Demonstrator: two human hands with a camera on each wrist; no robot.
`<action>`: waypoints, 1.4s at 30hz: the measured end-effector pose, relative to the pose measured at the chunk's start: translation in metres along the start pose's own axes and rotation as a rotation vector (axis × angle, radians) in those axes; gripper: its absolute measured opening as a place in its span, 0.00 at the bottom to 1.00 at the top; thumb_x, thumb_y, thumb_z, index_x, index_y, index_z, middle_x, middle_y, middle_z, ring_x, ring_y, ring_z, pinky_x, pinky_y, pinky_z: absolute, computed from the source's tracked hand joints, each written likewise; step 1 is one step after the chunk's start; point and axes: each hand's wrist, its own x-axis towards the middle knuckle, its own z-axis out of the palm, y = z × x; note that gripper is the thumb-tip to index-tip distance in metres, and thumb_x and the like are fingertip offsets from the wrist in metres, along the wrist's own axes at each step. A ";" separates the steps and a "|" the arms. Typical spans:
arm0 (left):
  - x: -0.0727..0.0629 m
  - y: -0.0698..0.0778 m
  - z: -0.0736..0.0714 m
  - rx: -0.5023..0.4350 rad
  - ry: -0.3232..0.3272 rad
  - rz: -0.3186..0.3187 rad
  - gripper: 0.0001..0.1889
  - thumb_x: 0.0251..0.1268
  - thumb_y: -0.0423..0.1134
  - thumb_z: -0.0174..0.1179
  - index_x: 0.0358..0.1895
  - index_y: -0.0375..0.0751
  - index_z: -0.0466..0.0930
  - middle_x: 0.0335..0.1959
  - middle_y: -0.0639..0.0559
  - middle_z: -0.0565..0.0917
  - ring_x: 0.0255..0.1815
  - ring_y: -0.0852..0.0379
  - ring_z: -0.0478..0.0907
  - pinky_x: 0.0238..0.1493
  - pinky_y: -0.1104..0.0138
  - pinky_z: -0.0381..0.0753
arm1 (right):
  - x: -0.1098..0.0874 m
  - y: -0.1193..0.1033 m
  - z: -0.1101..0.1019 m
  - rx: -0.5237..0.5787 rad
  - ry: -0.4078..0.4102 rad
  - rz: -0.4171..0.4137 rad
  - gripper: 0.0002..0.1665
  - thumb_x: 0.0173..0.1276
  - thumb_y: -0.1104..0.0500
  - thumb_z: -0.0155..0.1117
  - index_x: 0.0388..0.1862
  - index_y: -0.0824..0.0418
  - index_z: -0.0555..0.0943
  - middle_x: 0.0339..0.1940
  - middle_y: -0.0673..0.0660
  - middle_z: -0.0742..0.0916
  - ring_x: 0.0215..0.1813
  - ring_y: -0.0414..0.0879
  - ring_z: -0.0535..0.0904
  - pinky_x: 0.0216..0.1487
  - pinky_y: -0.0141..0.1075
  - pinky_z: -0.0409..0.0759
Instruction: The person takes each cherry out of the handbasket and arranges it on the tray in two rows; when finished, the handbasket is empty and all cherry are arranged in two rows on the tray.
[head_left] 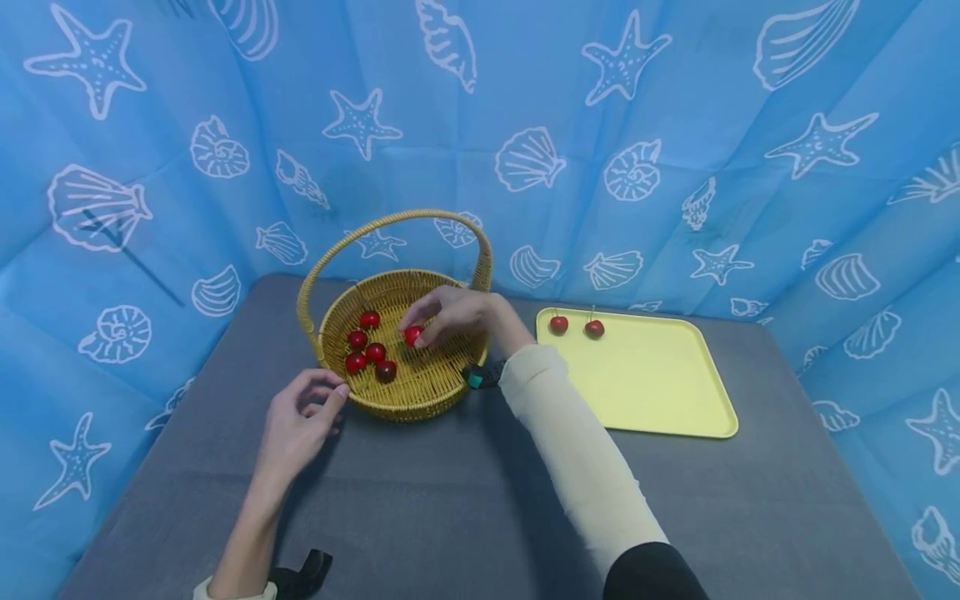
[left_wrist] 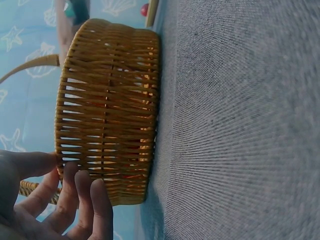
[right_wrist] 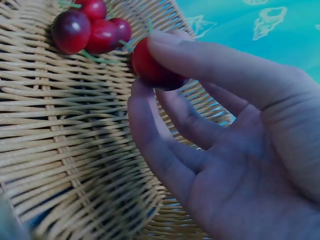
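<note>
Inside the wicker basket (head_left: 405, 407), my right hand (head_left: 457, 315) pinches a red cherry (right_wrist: 150, 65) between thumb and fingertips, above the woven floor. Several other cherries (head_left: 376, 353) lie clustered in the basket's left half, some dark red, with green stems showing in the right wrist view. At the basket's front left rim, my left hand (head_left: 300, 421) pinches the edge between thumb and index finger. Its other fingers are bent beside the basket wall (left_wrist: 107, 110) in the left wrist view.
A yellow tray (head_left: 652, 379) lies right of the basket, with two stemmed cherries (head_left: 594, 328) near its back left corner. The basket's tall handle (head_left: 390, 218) arches over it. Grey cloth (head_left: 450, 500) covers the table, and a blue shell-patterned curtain (head_left: 480, 108) hangs behind.
</note>
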 end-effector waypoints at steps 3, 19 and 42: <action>-0.001 0.000 -0.001 -0.005 -0.005 -0.002 0.17 0.82 0.49 0.63 0.61 0.42 0.80 0.51 0.32 0.89 0.32 0.53 0.91 0.35 0.65 0.91 | -0.008 -0.003 -0.005 -0.059 0.019 -0.040 0.28 0.72 0.58 0.76 0.69 0.62 0.84 0.71 0.53 0.86 0.78 0.49 0.75 0.75 0.44 0.82; -0.001 0.002 0.000 0.021 -0.007 -0.012 0.17 0.83 0.49 0.63 0.62 0.42 0.80 0.53 0.33 0.89 0.33 0.54 0.90 0.36 0.65 0.91 | -0.062 -0.019 -0.015 -0.075 0.032 -0.253 0.19 0.70 0.61 0.77 0.58 0.57 0.86 0.56 0.54 0.87 0.58 0.49 0.84 0.62 0.41 0.85; -0.002 0.002 0.000 0.024 -0.008 -0.026 0.19 0.82 0.52 0.63 0.63 0.43 0.79 0.53 0.34 0.89 0.32 0.56 0.90 0.36 0.66 0.91 | -0.200 0.053 -0.051 0.057 0.358 -0.031 0.21 0.73 0.59 0.76 0.62 0.61 0.83 0.47 0.59 0.95 0.34 0.39 0.81 0.26 0.33 0.68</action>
